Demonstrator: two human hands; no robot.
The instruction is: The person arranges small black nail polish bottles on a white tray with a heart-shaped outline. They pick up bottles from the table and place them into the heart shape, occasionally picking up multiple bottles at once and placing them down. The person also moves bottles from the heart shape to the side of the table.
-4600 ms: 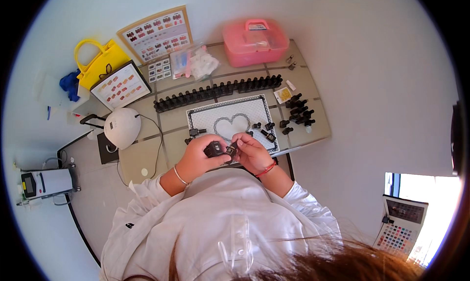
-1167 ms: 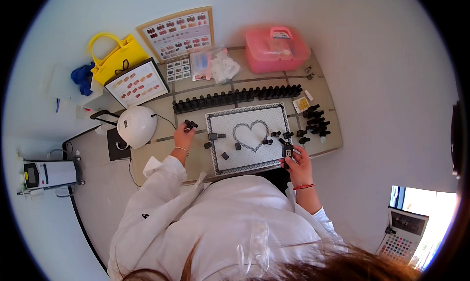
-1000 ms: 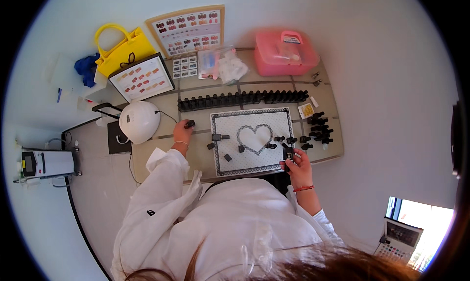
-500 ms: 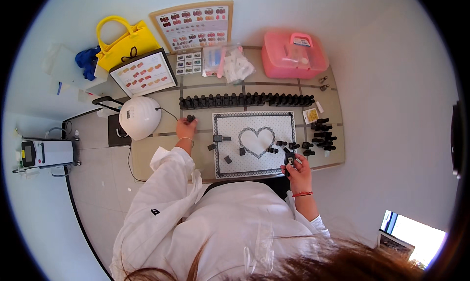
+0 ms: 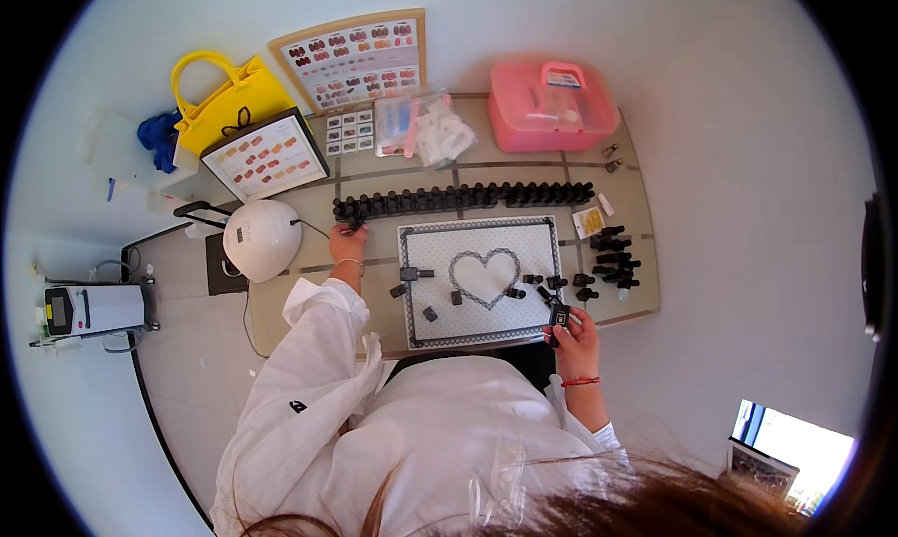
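My left hand [image 5: 347,242] is closed on a small black nail polish bottle [image 5: 351,229], at the left end of a long row of upright black nail polish bottles [image 5: 435,199]. Whether the held bottle touches the table is hidden. Near the mat's lower right corner, my right hand [image 5: 576,343] grips another black bottle [image 5: 559,315] with a small label on it. Several black bottles lie on the white heart-patterned mat [image 5: 486,326] or at its edges, among them one on its side [image 5: 416,273].
Right of the mat lies a cluster of black bottles [image 5: 615,258]. A white nail lamp [image 5: 264,240] stands at the left. Behind the row are a pink case [image 5: 552,116], plastic packets [image 5: 440,133] and colour charts [image 5: 265,153]. A yellow bag [image 5: 224,102] stands at the back left.
My left hand has moved forward with its bottle, up to the left end of the row. My right hand still holds its bottle, now slightly turned. The whole view has shifted a little.
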